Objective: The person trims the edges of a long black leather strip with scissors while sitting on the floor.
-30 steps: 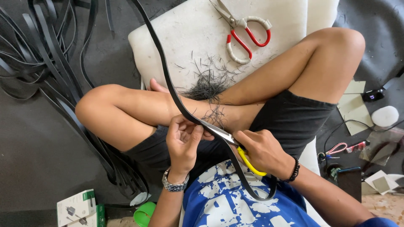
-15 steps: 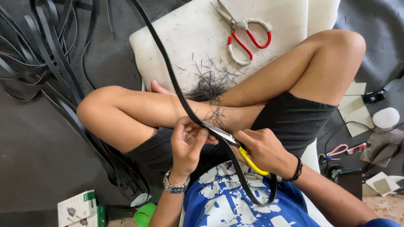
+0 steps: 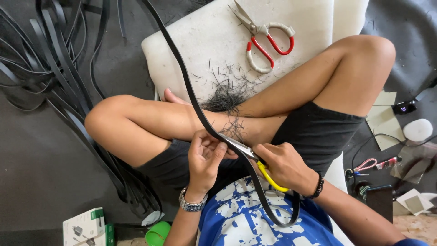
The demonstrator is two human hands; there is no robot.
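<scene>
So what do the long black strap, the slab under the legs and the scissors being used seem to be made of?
Strap: matte black, bends in a smooth loop, so likely rubber or leather; cannot tell which.
Slab: off-white, dull, pitted surface, probably foam.
Scissors in the right hand: shiny grey blades, metal; glossy yellow handle, likely plastic-coated.

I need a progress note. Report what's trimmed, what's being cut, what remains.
Done: black shavings litter the white cushion. In hand: left hand holds the black strip while right hand works yellow-handled scissors along it. Left: a heap of strips lies alongside; whether trimmed is unclear.
</scene>
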